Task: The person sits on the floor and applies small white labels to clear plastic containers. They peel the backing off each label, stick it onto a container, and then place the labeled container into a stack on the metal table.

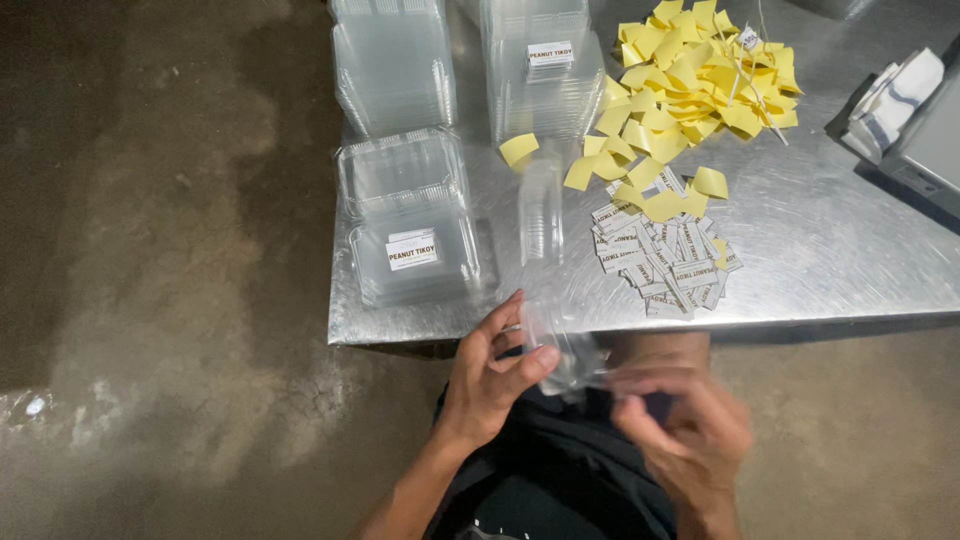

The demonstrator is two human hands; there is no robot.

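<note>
Clear plastic container (562,352), held at lower centre of the frame below the steel worktop (830,240) edge, sits gripped in the left hand (490,380), while the blurred right hand (690,430) pinches its other side, apparently steadying it. Above lie white labels (660,255), yellow backing slips (690,80) and stacked labelled containers (410,215), all within reach.

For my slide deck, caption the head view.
Both hands hold a clear plastic container beside the steel table.
</note>
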